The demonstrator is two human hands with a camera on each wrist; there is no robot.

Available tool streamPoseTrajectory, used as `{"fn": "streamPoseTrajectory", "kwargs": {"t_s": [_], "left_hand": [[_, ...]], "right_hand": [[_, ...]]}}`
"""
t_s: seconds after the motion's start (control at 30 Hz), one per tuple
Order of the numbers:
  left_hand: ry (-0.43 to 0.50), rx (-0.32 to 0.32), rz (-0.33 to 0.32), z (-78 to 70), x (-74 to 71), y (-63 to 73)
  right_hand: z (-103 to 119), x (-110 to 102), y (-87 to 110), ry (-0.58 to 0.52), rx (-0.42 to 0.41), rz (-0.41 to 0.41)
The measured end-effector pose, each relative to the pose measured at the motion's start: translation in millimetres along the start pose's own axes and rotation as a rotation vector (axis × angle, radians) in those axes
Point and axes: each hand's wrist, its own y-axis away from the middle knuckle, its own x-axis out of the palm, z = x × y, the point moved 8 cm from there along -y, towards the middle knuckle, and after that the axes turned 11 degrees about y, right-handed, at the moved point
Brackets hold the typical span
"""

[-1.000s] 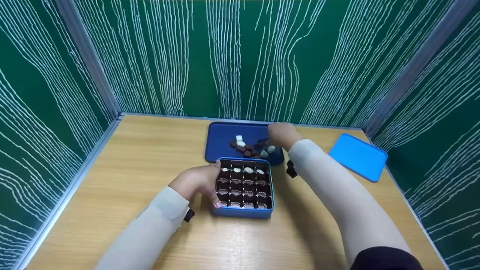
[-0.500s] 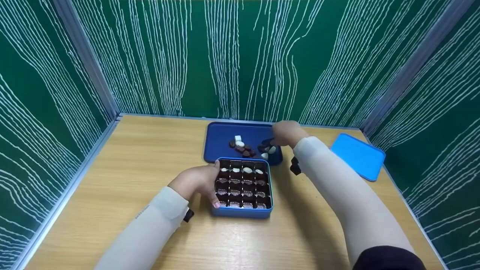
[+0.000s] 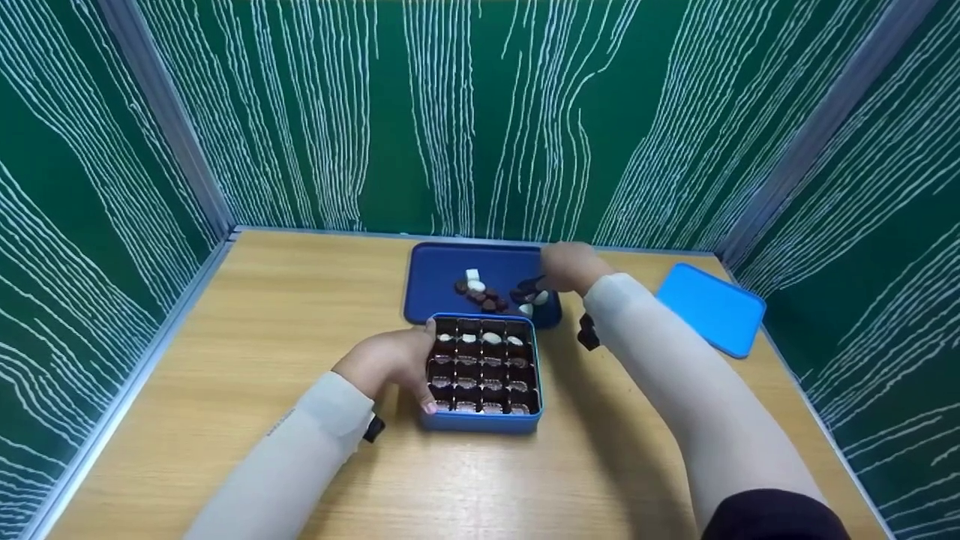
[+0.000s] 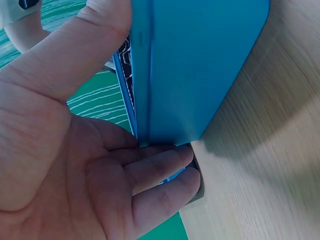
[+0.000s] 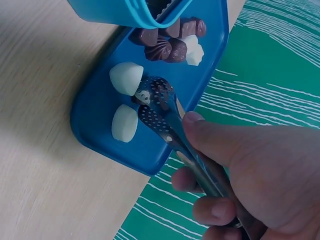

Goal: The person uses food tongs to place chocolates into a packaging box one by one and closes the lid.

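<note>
Currently, right hand (image 5: 270, 170) clamps its fingers round tongs (image 5: 172, 120), left hand (image 3: 394, 360) grips box (image 3: 480, 422), and smooth white chocolates (image 5: 124, 123) beside the tongs on dark blue tray (image 3: 435, 270) might skid away if squeezed off-centre.

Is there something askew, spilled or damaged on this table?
Only the light blue flat piece at right looks askew: it lies angled, while the box and dark blue tray sit nearly square. No spill or damage shows.
</note>
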Motion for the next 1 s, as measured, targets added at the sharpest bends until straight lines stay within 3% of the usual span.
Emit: {"fn": "streamPoseTrajectory", "kwargs": {"t_s": [0.27, 0.5, 1.0], "left_hand": [[-0.027, 0.017, 0.005, -1.0, -0.4, -0.6], [-0.014, 0.031, 0.009, -1.4, 0.9, -1.4], [-0.004, 0.015, 0.016, -2.2, 0.6, 1.1]], "right_hand": [[-2, -15, 11.3, 0.001, -0.025, -0.018], [6, -40, 37.0, 0.004, -0.048, -0.039], [58, -78, 101.1, 0.11, -0.301, -0.12]]}}
